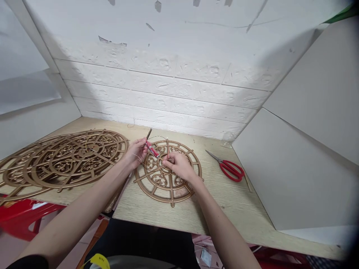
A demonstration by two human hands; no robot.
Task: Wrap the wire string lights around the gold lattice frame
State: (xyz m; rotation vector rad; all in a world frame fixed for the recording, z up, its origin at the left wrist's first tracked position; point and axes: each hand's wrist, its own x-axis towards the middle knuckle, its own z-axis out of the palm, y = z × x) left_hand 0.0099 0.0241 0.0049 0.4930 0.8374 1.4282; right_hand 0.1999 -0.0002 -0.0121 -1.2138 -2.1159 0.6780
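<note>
pale wooden table (224, 209) against white brick-pattern wall (174, 86), red scissors (230, 169) nearby.

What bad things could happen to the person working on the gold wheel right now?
The thin wire looping between the left hand and the right hand might poke a finger or tangle. The red tool points toward the right hand, so a slip could jab it. The gold wheel lies loose on the table and may slide if tugged.
</note>
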